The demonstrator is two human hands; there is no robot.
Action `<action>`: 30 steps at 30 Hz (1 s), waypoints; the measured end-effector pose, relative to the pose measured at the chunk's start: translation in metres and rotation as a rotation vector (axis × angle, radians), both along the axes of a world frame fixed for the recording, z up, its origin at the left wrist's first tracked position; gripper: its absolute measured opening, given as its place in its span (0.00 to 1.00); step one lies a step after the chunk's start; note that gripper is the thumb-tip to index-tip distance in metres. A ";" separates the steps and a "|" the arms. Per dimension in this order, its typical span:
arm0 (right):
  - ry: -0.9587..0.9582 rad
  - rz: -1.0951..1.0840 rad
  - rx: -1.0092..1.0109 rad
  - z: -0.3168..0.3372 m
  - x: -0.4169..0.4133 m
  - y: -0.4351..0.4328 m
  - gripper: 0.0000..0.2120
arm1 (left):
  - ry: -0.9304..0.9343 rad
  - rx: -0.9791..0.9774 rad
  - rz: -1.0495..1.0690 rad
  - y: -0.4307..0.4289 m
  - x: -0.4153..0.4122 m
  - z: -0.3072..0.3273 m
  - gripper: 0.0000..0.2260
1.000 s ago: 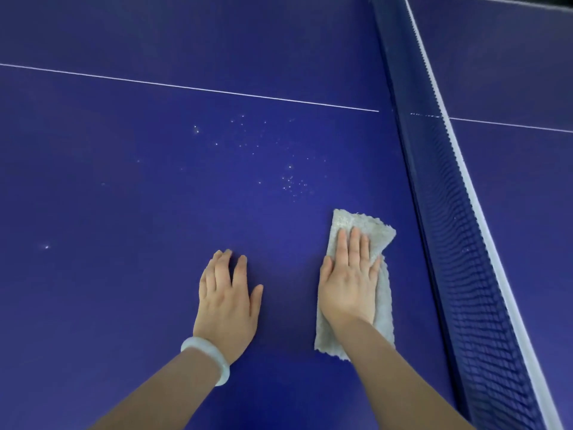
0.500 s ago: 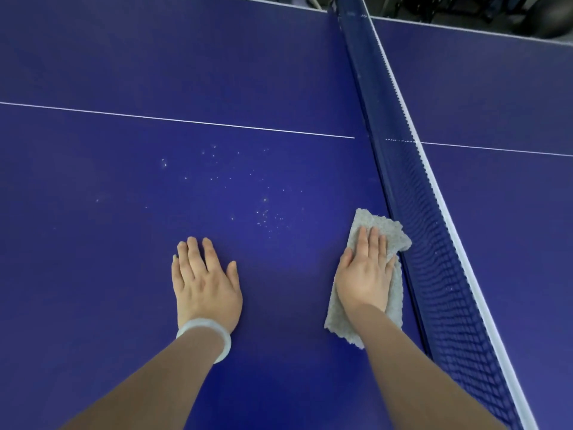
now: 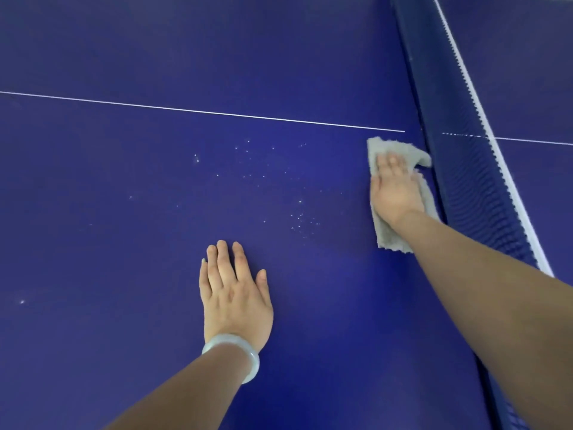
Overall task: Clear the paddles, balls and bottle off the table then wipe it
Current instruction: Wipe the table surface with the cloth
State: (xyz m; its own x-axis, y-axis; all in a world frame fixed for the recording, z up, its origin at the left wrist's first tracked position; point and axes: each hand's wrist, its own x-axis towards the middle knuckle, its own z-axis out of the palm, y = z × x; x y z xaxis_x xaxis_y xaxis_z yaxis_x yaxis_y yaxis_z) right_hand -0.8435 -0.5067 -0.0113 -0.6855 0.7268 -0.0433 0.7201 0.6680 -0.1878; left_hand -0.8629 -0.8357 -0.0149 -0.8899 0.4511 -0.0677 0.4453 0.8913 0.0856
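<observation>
Deep blue, matte table (image 3: 124,212) top fills my view, smooth, with a thin white line (image 3: 201,111) running across it toward the net (image 3: 465,181).

Cloth (image 3: 392,240): pale grey, fuzzy-edged, folded into a rough oblong. It lies flat on the table right beside the foot of the net, its far end just short of the white line. The far corner by the net is rumpled.

Right hand (image 3: 395,193): flat on top of the cloth, fingers straight and together, pressing it down, not curled round it. Slightly blurred.

Left hand (image 3: 235,293): palm-down on bare table, nearer me and well apart from the cloth, fingers straight, thumb out to the side, holding nothing. A pale, glossy, translucent bangle (image 3: 245,352) rings that wrist.

Beyond the left hand and left of the cloth I note a scatter of tiny white specks (image 3: 300,218) on the surface. One lone speck sits far out to the left.

Net: dark blue mesh, fine weave, capped with white tape (image 3: 508,187).
</observation>
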 end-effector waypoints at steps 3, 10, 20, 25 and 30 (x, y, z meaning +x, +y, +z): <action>0.028 0.347 -0.027 0.002 0.009 -0.029 0.24 | -0.004 -0.010 -0.006 0.000 0.000 0.003 0.33; 0.062 0.042 -0.022 0.008 0.020 0.036 0.24 | -0.030 -0.014 0.006 0.003 0.000 0.006 0.32; -0.054 0.285 0.022 0.012 -0.075 0.016 0.24 | -0.023 -0.016 0.009 0.002 0.000 0.006 0.32; 0.004 0.661 -0.010 0.005 -0.021 -0.017 0.24 | -0.026 -0.020 0.011 0.002 -0.001 0.005 0.33; 0.035 0.148 -0.035 0.002 -0.021 0.017 0.25 | -0.031 -0.019 0.016 0.002 -0.001 0.006 0.31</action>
